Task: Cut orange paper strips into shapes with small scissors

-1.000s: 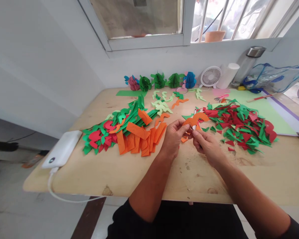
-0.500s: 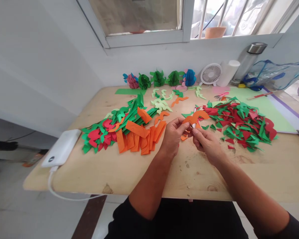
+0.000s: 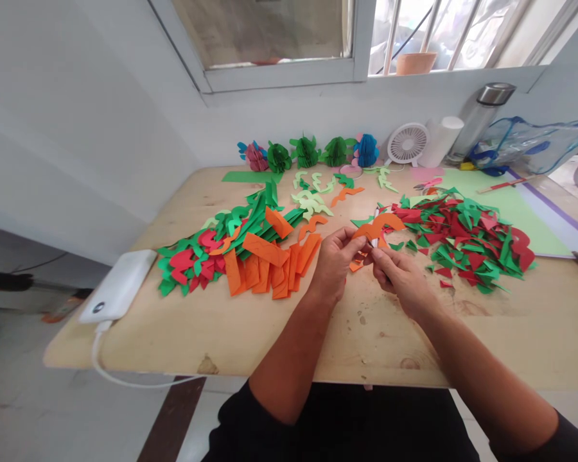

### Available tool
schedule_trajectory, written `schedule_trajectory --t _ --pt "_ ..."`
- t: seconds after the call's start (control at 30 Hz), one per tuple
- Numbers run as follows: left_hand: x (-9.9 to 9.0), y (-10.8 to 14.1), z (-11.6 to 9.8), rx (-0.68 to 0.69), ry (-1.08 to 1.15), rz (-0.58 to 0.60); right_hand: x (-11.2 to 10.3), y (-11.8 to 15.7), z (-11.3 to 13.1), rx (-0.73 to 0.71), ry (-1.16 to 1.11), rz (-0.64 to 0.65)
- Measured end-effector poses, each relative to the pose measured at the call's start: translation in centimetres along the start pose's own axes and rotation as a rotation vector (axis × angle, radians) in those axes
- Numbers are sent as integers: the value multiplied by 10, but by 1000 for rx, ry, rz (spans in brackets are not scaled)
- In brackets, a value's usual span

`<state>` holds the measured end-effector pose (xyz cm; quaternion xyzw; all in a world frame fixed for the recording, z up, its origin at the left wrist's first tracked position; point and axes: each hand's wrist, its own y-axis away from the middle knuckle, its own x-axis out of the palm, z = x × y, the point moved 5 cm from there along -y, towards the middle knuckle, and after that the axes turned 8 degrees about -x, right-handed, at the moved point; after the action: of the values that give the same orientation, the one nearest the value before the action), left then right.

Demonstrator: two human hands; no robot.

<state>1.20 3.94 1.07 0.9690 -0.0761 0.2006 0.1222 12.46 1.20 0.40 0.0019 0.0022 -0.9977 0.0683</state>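
My left hand [image 3: 334, 260] pinches a wavy orange paper cutout [image 3: 386, 222] between thumb and fingers, holding it above the table. Close beside it, my right hand [image 3: 399, 274] is closed, its thumb and fingertips at the cutout's lower edge. A small whitish bit shows between the two hands; what the right fingers grip is too small to name. Left of my hands lie several folded orange paper strips [image 3: 264, 273], with green strips [image 3: 255, 224] behind them. Under the hands are small orange scraps [image 3: 358, 262], partly hidden.
At right is a heap of red and green paper scraps [image 3: 481, 234]; at left, red and green cutouts [image 3: 187, 263] and a white power bank [image 3: 120, 289] with a cable. Along the wall stand paper figures [image 3: 306, 152], a small fan [image 3: 408, 144], a bottle [image 3: 481, 122] and a clear bag [image 3: 534, 144].
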Motion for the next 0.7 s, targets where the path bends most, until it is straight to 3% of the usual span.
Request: schedule_trajectory --t 0.7 --pt "0 -1 1 4 4 6 0 0 1 4 9 -5"
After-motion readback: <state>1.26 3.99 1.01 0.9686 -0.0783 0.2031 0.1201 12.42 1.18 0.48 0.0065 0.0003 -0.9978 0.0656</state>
